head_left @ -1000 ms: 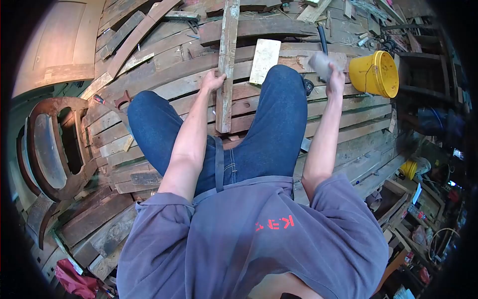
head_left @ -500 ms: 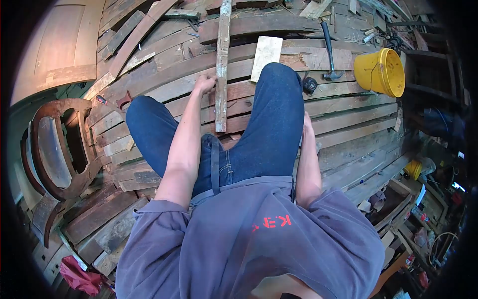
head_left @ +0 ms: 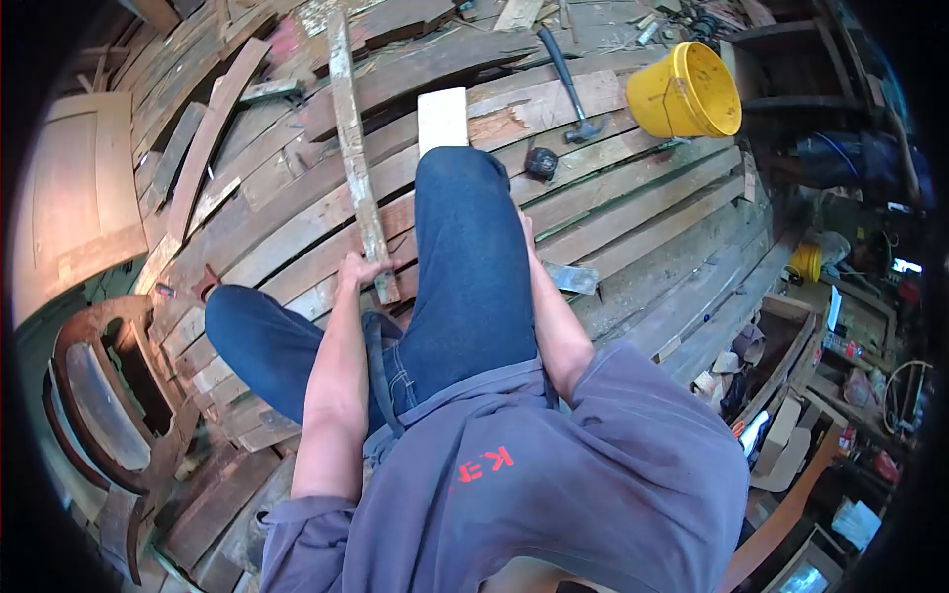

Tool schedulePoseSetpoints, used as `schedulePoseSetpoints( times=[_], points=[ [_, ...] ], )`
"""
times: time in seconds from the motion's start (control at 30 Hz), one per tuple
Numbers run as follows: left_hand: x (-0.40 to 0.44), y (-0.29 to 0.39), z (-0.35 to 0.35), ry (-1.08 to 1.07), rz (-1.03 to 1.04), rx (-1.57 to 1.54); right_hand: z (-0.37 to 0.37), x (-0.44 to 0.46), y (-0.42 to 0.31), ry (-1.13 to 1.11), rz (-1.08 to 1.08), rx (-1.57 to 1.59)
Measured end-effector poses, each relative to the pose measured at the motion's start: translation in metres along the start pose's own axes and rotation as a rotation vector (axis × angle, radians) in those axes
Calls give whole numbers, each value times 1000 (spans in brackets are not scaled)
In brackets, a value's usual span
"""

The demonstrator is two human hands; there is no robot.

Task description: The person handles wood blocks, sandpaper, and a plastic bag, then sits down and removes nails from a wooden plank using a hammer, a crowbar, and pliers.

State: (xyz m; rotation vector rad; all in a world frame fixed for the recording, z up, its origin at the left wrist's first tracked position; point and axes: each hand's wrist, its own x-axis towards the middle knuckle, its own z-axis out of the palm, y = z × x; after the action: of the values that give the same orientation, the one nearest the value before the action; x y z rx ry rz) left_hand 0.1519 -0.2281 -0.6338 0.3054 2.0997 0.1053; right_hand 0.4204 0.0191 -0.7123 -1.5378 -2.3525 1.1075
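Note:
My left hand is closed around the lower end of a long, narrow, weathered wooden strip, which runs up and away between my knees. Beside my right thigh is my right hand, mostly hidden by the leg, so its fingers and anything in them do not show clearly. A flat greyish piece lies on the boards just right of that forearm. Past my right knee are a pale rectangular board, a dark rounded object and a hammer.
A yellow bucket stands on the slatted wooden planks at the right. Loose timber lies upper left, near a wooden panel. A curved wooden frame is at the left, and clutter fills the lower right.
The view has turned and shifted. My right hand, raised with a blurred grey object one second ago, is now down beside my thigh. My left hand has moved nearer the strip's lower end.

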Motion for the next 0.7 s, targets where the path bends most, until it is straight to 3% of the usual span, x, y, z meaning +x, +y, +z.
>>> schedulePoseSetpoints(
  times=[0.1,0.17,0.27,0.3,0.37,0.47,0.57,0.63,0.7],
  points=[
    [-44,24,-3,92,-75,66,-46,12,-38,216,163,107],
    [-55,34,4,157,-122,87,-68,40,-39,423,156,141],
    [-62,37,11,195,-105,30,-97,102,-21,617,355,228],
    [-57,34,15,202,-95,11,-103,128,-8,641,470,308],
    [-47,24,27,273,-61,-18,-122,171,9,448,808,734],
    [-37,15,34,306,-6,-23,-129,200,11,536,635,362],
    [-48,17,18,380,-72,82,-122,232,33,531,624,507],
    [-58,18,-3,395,-73,113,-153,209,-11,452,793,541],
    [-56,6,-18,408,-52,142,-144,216,3,540,693,607]
  ],
)
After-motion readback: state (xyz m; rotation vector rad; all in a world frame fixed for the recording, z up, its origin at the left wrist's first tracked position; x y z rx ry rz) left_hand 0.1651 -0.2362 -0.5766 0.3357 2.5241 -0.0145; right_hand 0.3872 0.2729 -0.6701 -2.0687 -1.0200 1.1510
